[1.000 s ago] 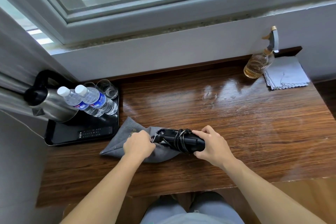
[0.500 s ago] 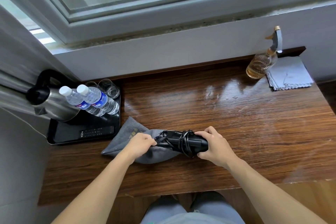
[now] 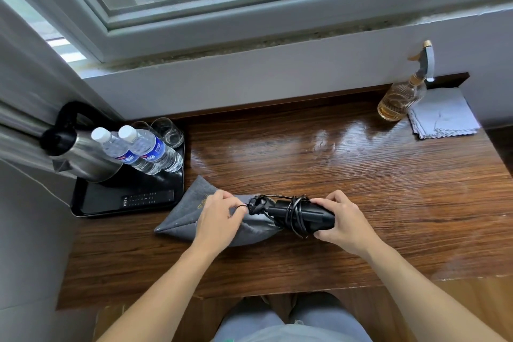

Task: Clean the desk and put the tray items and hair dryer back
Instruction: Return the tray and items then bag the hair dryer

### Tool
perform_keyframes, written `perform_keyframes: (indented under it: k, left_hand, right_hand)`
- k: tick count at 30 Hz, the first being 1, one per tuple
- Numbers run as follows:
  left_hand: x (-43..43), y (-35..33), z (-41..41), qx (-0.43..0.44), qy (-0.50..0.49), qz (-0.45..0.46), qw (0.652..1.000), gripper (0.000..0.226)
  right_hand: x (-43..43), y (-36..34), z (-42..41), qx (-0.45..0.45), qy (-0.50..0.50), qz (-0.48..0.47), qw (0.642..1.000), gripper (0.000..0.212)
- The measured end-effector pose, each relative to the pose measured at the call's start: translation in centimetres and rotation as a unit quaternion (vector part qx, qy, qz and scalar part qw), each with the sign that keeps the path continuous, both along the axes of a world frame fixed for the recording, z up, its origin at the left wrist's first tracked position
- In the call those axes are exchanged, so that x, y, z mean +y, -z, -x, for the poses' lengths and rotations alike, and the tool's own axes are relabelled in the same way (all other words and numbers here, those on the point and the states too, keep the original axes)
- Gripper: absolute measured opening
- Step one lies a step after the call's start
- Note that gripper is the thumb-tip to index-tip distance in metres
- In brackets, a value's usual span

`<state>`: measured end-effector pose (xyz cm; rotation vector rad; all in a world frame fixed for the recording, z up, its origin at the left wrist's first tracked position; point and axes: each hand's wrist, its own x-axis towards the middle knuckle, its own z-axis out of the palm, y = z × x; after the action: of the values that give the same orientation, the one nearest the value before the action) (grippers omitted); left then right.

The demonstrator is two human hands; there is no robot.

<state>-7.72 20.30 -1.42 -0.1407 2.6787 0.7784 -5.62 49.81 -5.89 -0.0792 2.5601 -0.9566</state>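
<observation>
hair dryer [image 3: 311,216] at grey pouch [image 3: 180,221] mouth, tray [image 3: 181,175] beside, spray bottle [image 3: 399,100] apart

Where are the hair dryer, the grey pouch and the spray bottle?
hair dryer [image 3: 319,218]: head view, black barrel beside the wound cord.
grey pouch [image 3: 183,216]: head view, flat left end.
spray bottle [image 3: 397,103]: head view, amber glass belly.

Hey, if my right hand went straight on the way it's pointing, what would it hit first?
Probably the left hand, pinching the gray pouch at its mouth. The right hand grips the hair dryer, aimed that way.
</observation>
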Motion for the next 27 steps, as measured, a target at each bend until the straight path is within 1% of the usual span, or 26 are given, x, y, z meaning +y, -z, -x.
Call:
perform_keyframes:
  k: [2, 3, 5, 6, 7, 9, 10, 12, 13, 14, 17, 20, 22, 25, 26, 27]
  left_hand:
    - [0.7, -0.6, -0.2, 0.031, 0.008, -0.049, 0.998, 0.007]
    - [0.9, -0.8, -0.3, 0.028, 0.002, -0.075, 0.997, 0.006]
    - [1.0, -0.7, -0.4, 0.001, -0.013, -0.094, 0.995, 0.023]
    - [0.9, -0.6, -0.4, -0.009, -0.009, -0.08, 0.997, 0.029]
    - [1.0, -0.5, -0.4, -0.008, 0.0, -0.052, 0.999, 0.029]
    - [0.9, -0.2, -0.4, 0.006, 0.018, 0.018, 1.0, 0.018]
    - [0.8, -0.1, -0.3, 0.005, 0.022, 0.034, 0.999, 0.013]
    - [0.5, -0.2, 0.1, -0.013, 0.02, 0.011, 1.0, 0.006]
    - [0.3, -0.3, 0.2, -0.019, 0.016, -0.002, 1.0, 0.01]
    - [0.1, -0.4, 0.4, -0.016, 0.016, 0.002, 1.0, 0.014]
    - [-0.2, -0.5, 0.7, 0.026, 0.043, 0.071, 0.996, 0.017]
    - [-0.4, -0.3, 0.6, 0.031, 0.044, 0.058, 0.997, 0.014]
    - [-0.7, 0.0, 0.4, 0.036, 0.069, 0.048, 0.996, 0.008]
    - [-0.5, 0.2, -0.2, 0.013, 0.139, 0.044, 0.989, 0.033]
    - [-0.2, 0.2, -0.4, 0.004, 0.146, 0.048, 0.988, 0.038]
    - [0.0, 0.2, -0.6, -0.005, 0.139, 0.053, 0.989, 0.036]
  right_hand:
    - [-0.4, -0.4, 0.0, 0.013, -0.003, -0.004, 1.0, 0.077]
    - [-0.6, -0.6, 0.0, 0.02, -0.005, -0.005, 1.0, 0.077]
    - [-0.9, -0.9, 0.1, 0.031, -0.012, -0.006, 0.999, 0.076]
    - [-1.0, -1.0, 0.1, 0.036, -0.015, -0.006, 0.999, 0.076]
    - [-1.1, -1.1, 0.1, 0.039, -0.018, -0.007, 0.999, 0.075]
    - [-1.2, -1.2, 0.2, 0.041, -0.024, -0.011, 0.999, 0.075]
    - [-1.1, -1.2, 0.2, 0.041, -0.026, -0.014, 0.999, 0.075]
    - [-1.0, -1.2, 0.2, 0.045, -0.039, -0.026, 0.998, 0.075]
    - [-0.9, -1.2, 0.2, 0.051, -0.05, -0.034, 0.997, 0.074]
    - [-0.7, -1.2, 0.2, 0.058, -0.063, -0.041, 0.996, 0.074]
    - [-0.4, -0.9, 0.0, 0.064, -0.078, -0.05, 0.994, 0.074]
    - [-0.3, -0.5, 0.0, 0.051, -0.077, -0.042, 0.995, 0.074]
    - [-0.2, -0.2, 0.1, 0.032, -0.07, -0.027, 0.997, 0.074]
    - [0.0, 0.5, 0.3, -0.002, -0.05, 0.004, 0.999, 0.075]
    - [0.2, 0.8, 0.4, -0.01, -0.042, 0.016, 0.999, 0.075]
    - [0.3, 1.0, 0.5, -0.017, -0.039, 0.025, 0.999, 0.075]
